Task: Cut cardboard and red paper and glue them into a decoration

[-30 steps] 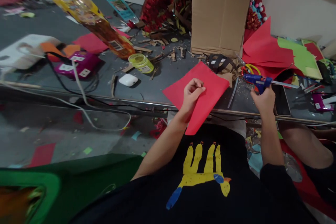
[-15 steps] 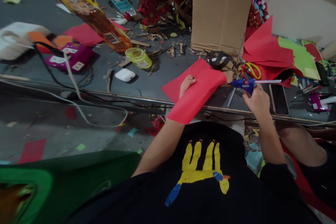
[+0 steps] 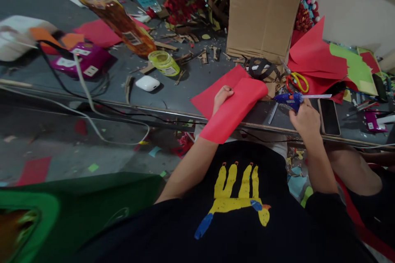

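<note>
A sheet of red paper (image 3: 243, 100) lies at the table's front edge, with one side curled over toward my body. My left hand (image 3: 222, 96) rests within the curl, fingers bent and closed on the paper. A blue hot glue gun (image 3: 289, 99) is gripped in my right hand (image 3: 306, 120). Its nozzle points left, close to the paper's right edge, and a clear glue stick (image 3: 317, 96) sticks out of its back. Below the nozzle a loose glue stick (image 3: 273, 111) lies on the table. Scissors (image 3: 298, 83) with red and yellow handles lie just beyond the gun.
A phone (image 3: 329, 116) lies right of my right hand. Behind stands a cardboard piece (image 3: 267, 12), with more red paper (image 3: 317, 59) beside it. Leftward are an open yellow jar (image 3: 164, 63), a white earbud case (image 3: 147, 83), a tilted bottle (image 3: 123, 24) and cables. Someone's knee (image 3: 354, 168) shows at right.
The view has shifted slightly. Both hands keep their holds on the red paper and the glue gun, with hardly any movement.
</note>
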Available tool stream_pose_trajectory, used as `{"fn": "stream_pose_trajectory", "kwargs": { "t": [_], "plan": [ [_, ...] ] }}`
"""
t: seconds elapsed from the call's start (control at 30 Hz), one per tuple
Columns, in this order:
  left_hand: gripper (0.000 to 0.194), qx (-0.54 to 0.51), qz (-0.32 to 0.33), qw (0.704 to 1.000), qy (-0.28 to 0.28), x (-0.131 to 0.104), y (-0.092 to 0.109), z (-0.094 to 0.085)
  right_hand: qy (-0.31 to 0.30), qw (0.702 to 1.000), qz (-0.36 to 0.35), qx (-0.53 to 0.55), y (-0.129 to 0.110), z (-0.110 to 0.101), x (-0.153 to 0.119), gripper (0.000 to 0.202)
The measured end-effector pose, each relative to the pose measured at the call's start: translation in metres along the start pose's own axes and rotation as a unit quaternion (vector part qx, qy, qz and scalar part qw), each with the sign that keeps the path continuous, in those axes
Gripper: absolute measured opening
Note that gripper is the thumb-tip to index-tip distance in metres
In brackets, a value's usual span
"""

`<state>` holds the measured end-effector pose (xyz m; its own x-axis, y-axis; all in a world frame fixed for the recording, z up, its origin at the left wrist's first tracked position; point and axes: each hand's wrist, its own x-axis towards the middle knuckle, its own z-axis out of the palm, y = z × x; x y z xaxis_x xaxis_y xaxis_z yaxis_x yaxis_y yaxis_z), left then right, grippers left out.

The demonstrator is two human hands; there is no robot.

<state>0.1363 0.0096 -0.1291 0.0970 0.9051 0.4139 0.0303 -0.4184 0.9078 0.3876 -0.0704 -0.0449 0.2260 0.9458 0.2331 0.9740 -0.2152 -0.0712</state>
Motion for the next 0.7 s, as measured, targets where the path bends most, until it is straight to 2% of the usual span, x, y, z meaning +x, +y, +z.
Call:
{"fn": "stream_pose_trajectory", "kwargs": {
  "t": [0.13,0.2,0.27,0.37,0.43,0.5,0.6,0.67,0.7],
  "plan": [
    [0.032,0.024,0.031,0.999,0.02,0.009,-0.007,0.0,0.006,1.0,-0.001,-0.001,0.0,-0.002,-0.003,0.036],
    [0.03,0.005,0.002,1.0,0.029,0.016,-0.009,0.003,0.009,1.0,-0.001,-0.001,0.001,-0.002,-0.004,0.035],
    [0.029,-0.057,-0.065,0.995,0.043,0.023,-0.007,0.008,0.016,1.0,-0.002,0.006,0.003,-0.002,-0.006,0.034],
    [0.032,-0.166,-0.157,0.973,0.023,0.031,0.002,0.016,0.039,0.998,0.017,0.035,0.012,0.0,-0.007,0.034],
    [0.035,-0.192,-0.156,0.969,-0.003,0.032,0.012,0.022,0.07,0.994,0.047,0.065,0.021,0.002,-0.006,0.038],
    [0.035,-0.178,-0.122,0.976,-0.025,0.028,0.026,0.03,0.105,0.987,0.074,0.096,0.031,0.005,-0.003,0.044],
    [0.023,-0.109,-0.062,0.987,-0.098,0.014,0.052,0.045,0.134,0.977,0.1,0.129,0.043,0.013,0.007,0.051],
    [0.02,-0.025,0.0,0.975,-0.222,0.005,0.07,0.053,0.136,0.973,0.116,0.15,0.047,0.022,0.016,0.051],
    [0.02,0.027,0.035,0.956,-0.291,0.002,0.077,0.056,0.134,0.97,0.121,0.163,0.048,0.027,0.02,0.05]
  ]
}}
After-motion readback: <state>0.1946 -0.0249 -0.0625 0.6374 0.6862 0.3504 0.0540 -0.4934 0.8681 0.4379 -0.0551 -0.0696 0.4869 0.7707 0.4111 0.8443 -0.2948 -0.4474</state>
